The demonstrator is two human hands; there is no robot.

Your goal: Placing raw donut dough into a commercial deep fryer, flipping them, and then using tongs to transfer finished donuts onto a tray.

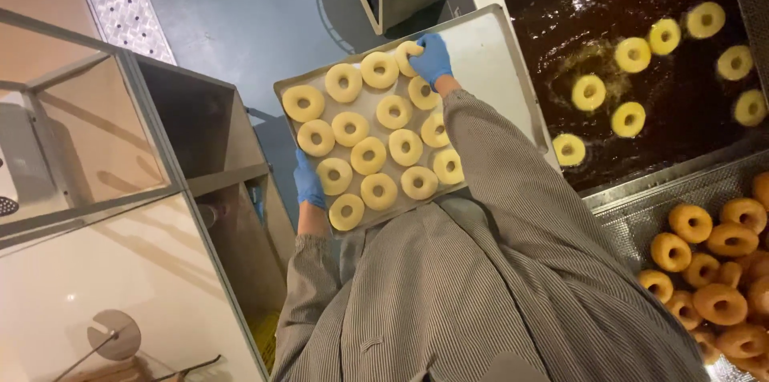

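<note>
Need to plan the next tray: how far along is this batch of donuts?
Done: browned donuts sit on the drain rack. Eight pale rings float in the oil. In hand: the right hand grips a raw ring; the left hand holds the tray. Left: about fifteen raw rings on it.

Found no packages, labels, signs or screens anywhere in view.
</note>
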